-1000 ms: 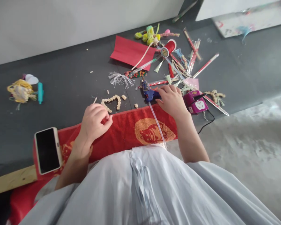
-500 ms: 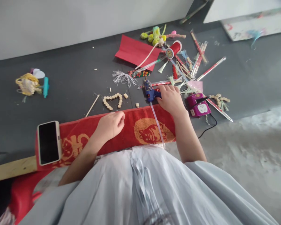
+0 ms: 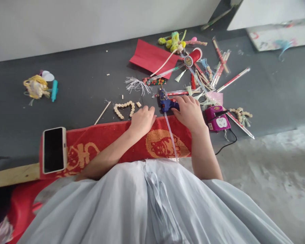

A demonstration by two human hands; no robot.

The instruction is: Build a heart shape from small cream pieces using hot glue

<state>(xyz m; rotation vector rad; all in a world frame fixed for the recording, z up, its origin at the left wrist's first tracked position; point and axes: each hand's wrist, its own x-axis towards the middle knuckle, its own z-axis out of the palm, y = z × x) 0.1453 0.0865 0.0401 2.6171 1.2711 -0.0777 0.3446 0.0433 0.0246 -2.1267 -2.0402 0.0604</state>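
Note:
My right hand (image 3: 190, 113) is closed round the handle of a blue hot glue gun (image 3: 164, 101), which lies on the grey table. A long translucent glue stick (image 3: 170, 135) runs from its back end across the red towel (image 3: 122, 149). My left hand (image 3: 143, 121) is at the towel's far edge, left of the glue gun, its fingers curled down and drawn together. Whatever is under those fingertips is hidden. Just left of it lie an open heart-shaped outline of small pale wooden pieces (image 3: 117, 110) and a loose pale piece (image 3: 138, 104).
A phone (image 3: 53, 149) rests on the towel's left end. A thin stick (image 3: 102, 113) lies nearby. Beyond the glue gun are red paper (image 3: 152, 57), a red thread spool (image 3: 193, 57), white threads (image 3: 138, 85) and several wrapped sticks. At right stands a purple power socket (image 3: 218, 118) with a black cable.
My left hand has moved right and forward, over the spot where a small pale wooden piece lay; that piece is now hidden. My right hand stays on the glue gun. The view has shifted slightly.

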